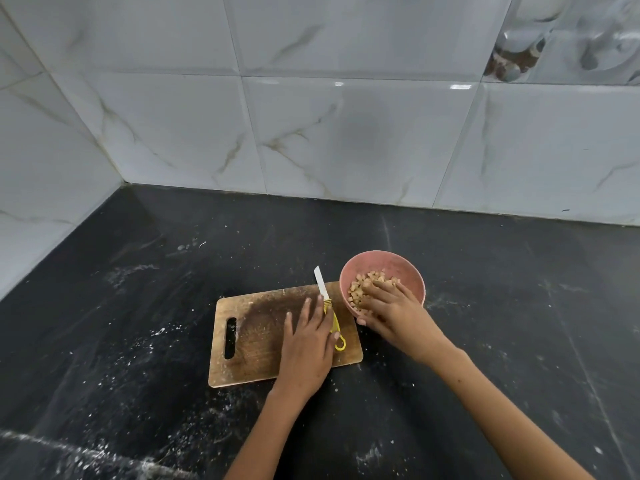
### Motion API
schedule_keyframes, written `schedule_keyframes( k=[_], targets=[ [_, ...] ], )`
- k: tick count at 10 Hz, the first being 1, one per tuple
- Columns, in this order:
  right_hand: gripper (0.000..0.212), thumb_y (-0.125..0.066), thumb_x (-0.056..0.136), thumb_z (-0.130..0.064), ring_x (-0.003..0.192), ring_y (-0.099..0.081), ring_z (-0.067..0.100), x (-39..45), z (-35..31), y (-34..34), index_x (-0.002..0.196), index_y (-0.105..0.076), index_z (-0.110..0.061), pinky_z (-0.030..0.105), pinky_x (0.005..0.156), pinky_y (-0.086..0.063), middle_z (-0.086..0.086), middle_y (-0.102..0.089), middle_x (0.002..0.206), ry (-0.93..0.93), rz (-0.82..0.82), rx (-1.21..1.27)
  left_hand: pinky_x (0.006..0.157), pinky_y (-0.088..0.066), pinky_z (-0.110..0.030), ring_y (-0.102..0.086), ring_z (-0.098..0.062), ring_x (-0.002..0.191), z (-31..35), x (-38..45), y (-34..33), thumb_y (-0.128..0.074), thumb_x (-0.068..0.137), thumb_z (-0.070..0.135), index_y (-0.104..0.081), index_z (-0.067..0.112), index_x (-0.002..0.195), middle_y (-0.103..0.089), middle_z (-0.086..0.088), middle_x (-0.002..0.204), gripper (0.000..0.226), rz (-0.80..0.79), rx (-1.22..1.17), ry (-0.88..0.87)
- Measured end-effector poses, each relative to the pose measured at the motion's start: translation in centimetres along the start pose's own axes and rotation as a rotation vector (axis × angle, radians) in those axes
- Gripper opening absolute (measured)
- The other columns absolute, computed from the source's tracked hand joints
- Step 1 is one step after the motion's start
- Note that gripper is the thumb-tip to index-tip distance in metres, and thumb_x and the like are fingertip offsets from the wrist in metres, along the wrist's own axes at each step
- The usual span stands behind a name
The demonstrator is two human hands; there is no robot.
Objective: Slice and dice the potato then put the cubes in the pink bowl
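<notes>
Now pale diced potato cubes (367, 284) in pink bowl (381, 263), R hand (391, 308) fingers spread over them, L hand (306, 344) flat.

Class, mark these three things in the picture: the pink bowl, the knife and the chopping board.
pink bowl (398, 263): head view, far inner wall.
knife (320, 280): head view, white blade.
chopping board (252, 327): head view, bare wood beside the handle slot.
</notes>
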State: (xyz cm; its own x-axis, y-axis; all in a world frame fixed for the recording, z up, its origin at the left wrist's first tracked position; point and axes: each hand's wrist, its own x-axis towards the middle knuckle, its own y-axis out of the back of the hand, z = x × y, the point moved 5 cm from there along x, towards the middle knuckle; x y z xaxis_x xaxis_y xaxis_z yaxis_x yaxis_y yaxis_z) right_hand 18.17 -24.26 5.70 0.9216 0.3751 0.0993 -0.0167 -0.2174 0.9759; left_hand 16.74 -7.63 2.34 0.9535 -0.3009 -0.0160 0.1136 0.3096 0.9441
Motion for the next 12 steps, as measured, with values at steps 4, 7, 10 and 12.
schedule_keyframes(
  k=[4,7,10,12],
  targets=[
    [0.072,-0.010,0.103,-0.044,0.094,-0.070,0.013,-2.2,-0.5,-0.4,0.084,-0.073,-0.015,0.025,0.071,-0.056,-0.003,-0.074,0.100,0.052,0.138,0.005,0.113,0.010,-0.023,-0.001,-0.005,0.147,0.1,-0.3,-2.2,-0.031,0.104,0.034,-0.020,0.020,0.152,-0.011,0.006,0.160,0.051,0.005,-0.009,-0.092],
    [0.069,-0.014,0.103,-0.047,0.102,-0.068,0.016,-4.6,0.6,0.0,0.099,-0.074,-0.012,0.029,0.087,-0.052,-0.001,-0.072,0.108,0.162,0.212,0.056,0.116,0.003,-0.022,-0.005,-0.005,0.146,0.6,-1.2,-2.4,-0.036,0.103,0.033,-0.025,0.020,0.150,-0.015,0.006,0.159,0.050,0.058,-0.015,-0.133],
    [0.051,-0.029,0.097,-0.039,0.133,-0.045,0.017,-4.0,0.9,-0.4,0.124,-0.063,-0.012,0.033,0.108,-0.032,0.002,-0.054,0.139,-0.011,0.237,0.185,0.114,0.004,-0.022,-0.012,-0.008,0.146,1.0,-2.3,-2.1,-0.040,0.103,0.025,-0.039,0.021,0.145,-0.025,0.006,0.156,0.043,0.073,0.006,-0.219],
    [0.070,-0.005,0.094,-0.052,0.146,-0.003,0.012,-2.3,0.4,-1.0,0.152,-0.021,-0.014,0.035,0.120,-0.008,-0.001,-0.009,0.158,-0.113,0.136,0.098,0.117,0.004,-0.025,-0.002,-0.007,0.144,0.7,-2.4,-1.6,-0.041,0.102,0.028,-0.039,0.020,0.145,-0.025,0.003,0.156,0.044,0.054,0.026,-0.296]
  ],
)
